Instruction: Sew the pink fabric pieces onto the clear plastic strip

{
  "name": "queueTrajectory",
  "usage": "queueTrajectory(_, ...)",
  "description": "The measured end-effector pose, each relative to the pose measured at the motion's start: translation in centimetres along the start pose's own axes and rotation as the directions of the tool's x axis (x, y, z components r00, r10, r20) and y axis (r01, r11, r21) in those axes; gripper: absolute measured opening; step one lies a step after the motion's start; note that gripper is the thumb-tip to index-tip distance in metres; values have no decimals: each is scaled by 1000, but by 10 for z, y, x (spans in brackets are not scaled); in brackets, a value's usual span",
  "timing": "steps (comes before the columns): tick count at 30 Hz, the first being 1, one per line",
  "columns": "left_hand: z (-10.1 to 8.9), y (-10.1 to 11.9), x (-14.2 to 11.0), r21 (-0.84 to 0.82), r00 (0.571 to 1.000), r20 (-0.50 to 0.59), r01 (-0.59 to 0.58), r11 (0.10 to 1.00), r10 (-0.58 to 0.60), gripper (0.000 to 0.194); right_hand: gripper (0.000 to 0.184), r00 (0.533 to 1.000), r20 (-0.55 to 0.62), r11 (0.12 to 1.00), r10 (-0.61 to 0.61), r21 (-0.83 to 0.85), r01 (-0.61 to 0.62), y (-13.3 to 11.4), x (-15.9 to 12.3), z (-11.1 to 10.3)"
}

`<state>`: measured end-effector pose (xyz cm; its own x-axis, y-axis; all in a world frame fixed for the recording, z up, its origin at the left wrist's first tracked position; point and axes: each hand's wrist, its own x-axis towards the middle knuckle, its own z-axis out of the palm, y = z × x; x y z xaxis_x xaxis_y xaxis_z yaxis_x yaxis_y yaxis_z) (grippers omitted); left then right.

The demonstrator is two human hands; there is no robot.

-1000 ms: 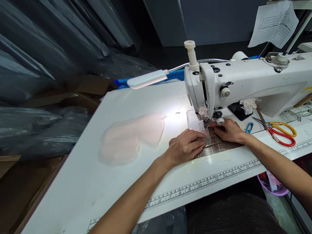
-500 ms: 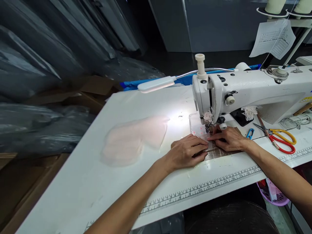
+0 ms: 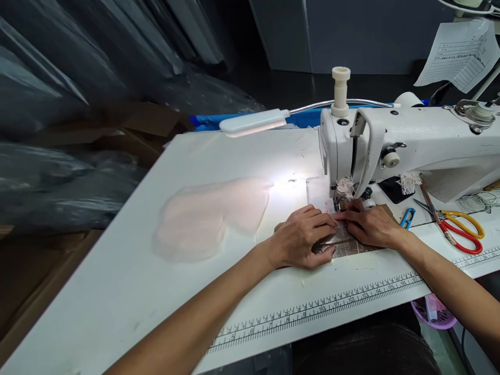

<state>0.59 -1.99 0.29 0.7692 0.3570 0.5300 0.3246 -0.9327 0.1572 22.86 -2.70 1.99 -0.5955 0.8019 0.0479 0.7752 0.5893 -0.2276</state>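
**Shiny brown material held down by two hands at the sewing machine**

The shiny brown material point(image 3: 344, 249) is laid flat on the white bench point(image 3: 156, 307), directly in front of the needle area of the sewing machine point(image 3: 425, 127). Its left part is covered by the left hand point(image 3: 304, 237), which is kept half open and palm down, with the fingers curved and the thumb set apart from them; the material is touched by the fingertips. Its right part is covered by the right hand point(image 3: 373, 224), whose fingers are bent and drawn close together beside the presser foot point(image 3: 341, 204). Whether an edge is pinched there cannot be told, since the fingertips are partly hidden. Neither hand is clenched into a fist.

A clear sheet with pink marks point(image 3: 322, 203) is seen left of the presser foot, partly covered by the left hand. To the right of the needle area, a blue tool point(image 3: 408, 218) and scissors with red and yellow handles point(image 3: 464, 229) are placed. A white lamp point(image 3: 253, 124) is held out to the left of the sewing machine, and the bench is brightly lit below it.
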Motion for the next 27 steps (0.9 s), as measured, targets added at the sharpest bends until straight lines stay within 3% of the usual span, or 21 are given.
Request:
queueTrajectory(14,-4,-1,-3,118,987,129,78,990,-93,33,34,994,-86,995,-64,73,70,3,-2,5)
queueTrajectory(19,-5,-2,-3,143,985,135,88,986,-108,34,32,989,-97,987,-110,106,120,4,-3,6)
queueTrajectory(27,-4,-4,-3,141,980,147,110,984,-131,39,34,992,-90,994,-84,70,90,-1,-3,8)
